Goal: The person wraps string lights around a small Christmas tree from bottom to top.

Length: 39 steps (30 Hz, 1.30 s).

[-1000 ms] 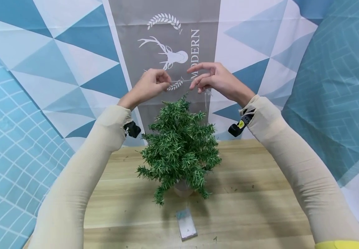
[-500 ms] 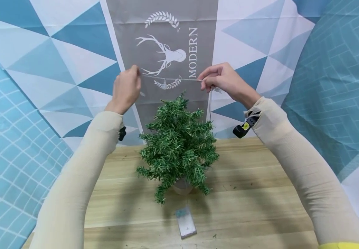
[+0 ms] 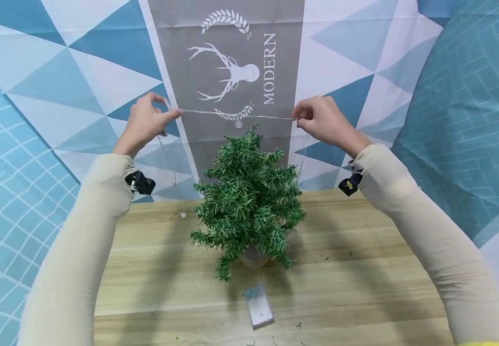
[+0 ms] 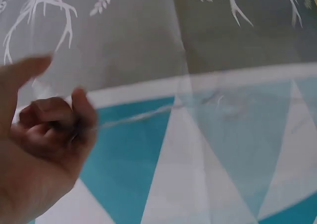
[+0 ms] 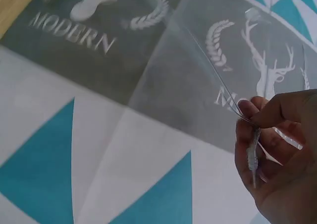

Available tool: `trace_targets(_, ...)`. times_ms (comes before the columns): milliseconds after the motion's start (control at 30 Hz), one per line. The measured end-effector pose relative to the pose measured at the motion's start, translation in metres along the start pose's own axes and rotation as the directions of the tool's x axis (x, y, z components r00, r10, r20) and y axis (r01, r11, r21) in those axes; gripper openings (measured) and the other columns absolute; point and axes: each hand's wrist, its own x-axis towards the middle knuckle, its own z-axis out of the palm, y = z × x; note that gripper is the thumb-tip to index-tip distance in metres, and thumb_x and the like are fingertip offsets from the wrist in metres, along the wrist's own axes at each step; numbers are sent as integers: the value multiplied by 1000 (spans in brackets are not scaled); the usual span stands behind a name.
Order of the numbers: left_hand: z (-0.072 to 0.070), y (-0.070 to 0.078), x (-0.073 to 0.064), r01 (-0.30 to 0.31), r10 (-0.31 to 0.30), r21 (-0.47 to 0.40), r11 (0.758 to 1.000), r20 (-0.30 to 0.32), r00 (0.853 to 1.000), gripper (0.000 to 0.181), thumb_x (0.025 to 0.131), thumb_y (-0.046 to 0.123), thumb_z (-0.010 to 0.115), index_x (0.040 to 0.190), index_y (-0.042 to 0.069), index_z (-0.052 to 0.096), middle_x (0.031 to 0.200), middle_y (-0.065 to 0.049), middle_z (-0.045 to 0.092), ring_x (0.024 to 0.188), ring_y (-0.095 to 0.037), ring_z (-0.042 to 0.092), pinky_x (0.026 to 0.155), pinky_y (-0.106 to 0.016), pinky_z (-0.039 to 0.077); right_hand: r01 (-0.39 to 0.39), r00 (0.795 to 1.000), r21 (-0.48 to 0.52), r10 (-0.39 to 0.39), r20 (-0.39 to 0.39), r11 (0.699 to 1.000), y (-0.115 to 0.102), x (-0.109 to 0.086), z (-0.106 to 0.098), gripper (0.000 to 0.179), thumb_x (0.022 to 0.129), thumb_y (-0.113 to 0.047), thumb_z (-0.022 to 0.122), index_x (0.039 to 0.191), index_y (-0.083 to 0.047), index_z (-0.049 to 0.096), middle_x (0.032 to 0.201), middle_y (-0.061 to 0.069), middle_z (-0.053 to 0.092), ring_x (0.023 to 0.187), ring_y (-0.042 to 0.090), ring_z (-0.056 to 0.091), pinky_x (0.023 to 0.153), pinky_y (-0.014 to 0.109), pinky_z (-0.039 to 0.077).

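String (image 3: 271, 117) pinched by left hand (image 3: 144, 117) and right hand (image 3: 324, 120) runs crosswise, treetop (image 3: 251, 140) below it in head view, nearer the right.

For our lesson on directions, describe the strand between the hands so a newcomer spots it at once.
Find the green tree on the table. Above its tip in the head view, a thin, pale strand stretches from left hand to right hand. Unlike the lengths dangling below each hand, it runs nearly level.

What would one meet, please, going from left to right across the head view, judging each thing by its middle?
Blue grid-patterned sheet, left hand, green tree, right hand, teal brick-patterned sheet.
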Motion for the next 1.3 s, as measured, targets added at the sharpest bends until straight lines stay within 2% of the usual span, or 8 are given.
trace_targets(167, -15, -13, -10, -40, 25, 53, 998, 246, 969, 64, 92, 53, 65, 132, 3, 58, 85, -7, 59, 65, -24, 63, 71, -37, 51, 26, 997, -125, -34, -63, 992, 5, -14, -5, 20, 90, -1, 50, 87, -1, 69, 93, 17, 72, 84, 30, 62, 80, 44, 48)
trace_targets(367, -38, -35, -23, -85, 85, -12, 996, 286, 954, 41, 96, 44, 64, 91, 4, 72, 90, -5, 62, 72, -28, 56, 71, -31, 47, -55, 998, -156, 49, -42, 986, 17, -35, -7, 15, 91, -5, 51, 86, -2, 65, 89, 18, 68, 76, 31, 54, 78, 47, 43)
trace_targets(533, -59, -49, -33, -55, 62, -39, 998, 240, 969, 45, 98, 41, 63, 83, -2, 59, 75, -6, 55, 82, -23, 51, 76, -36, 37, -91, 993, -165, 101, 57, 982, 27, -44, 0, 14, 92, -9, 54, 91, -3, 66, 95, 19, 65, 66, 28, 42, 69, 43, 37)
trace_targets(633, -65, -54, -39, -46, 56, -62, 997, 181, 982, 41, 97, 39, 65, 83, 0, 61, 75, -3, 60, 80, -19, 54, 76, -29, 41, -101, 989, -125, 114, 98, 987, 30, -47, 4, 17, 95, -10, 53, 96, -3, 68, 107, 19, 67, 73, 27, 54, 71, 43, 44)
trace_targets(767, -66, -57, -49, -98, 101, -52, 994, 66, 993, 35, 97, 35, 66, 84, 2, 64, 65, -6, 58, 63, -20, 54, 63, -22, 44, -144, 974, 48, 133, 183, 988, 35, -49, 9, 22, 103, -12, 51, 113, -3, 69, 117, 20, 67, 83, 26, 69, 73, 43, 57)
trace_targets(1000, -62, -64, -64, -145, 156, 155, 977, -57, 986, 39, 100, 40, 58, 84, 5, 61, 56, -6, 41, 52, -21, 36, 50, -33, 29, -271, 939, 348, 166, 302, 898, 43, -46, 29, 36, 106, -14, 47, 139, -2, 55, 115, 25, 66, 71, 29, 72, 65, 38, 61)
trace_targets(1133, -60, -71, -67, -107, 123, 193, 975, -69, 990, 41, 101, 38, 56, 78, 5, 58, 52, -2, 34, 46, -20, 29, 47, -35, 25, -315, 932, 445, 183, 314, 838, 46, -46, 49, 32, 105, -17, 52, 131, 0, 59, 101, 22, 69, 67, 33, 70, 64, 47, 60)
trace_targets(1300, -57, -86, -70, -99, 126, 249, 963, -93, 988, 40, 101, 33, 57, 72, 5, 60, 50, -2, 40, 45, -20, 32, 46, -34, 26, -326, 930, 411, 211, 301, 851, 51, -53, 69, 22, 103, -16, 56, 113, 1, 65, 78, 13, 68, 55, 25, 63, 52, 39, 56)
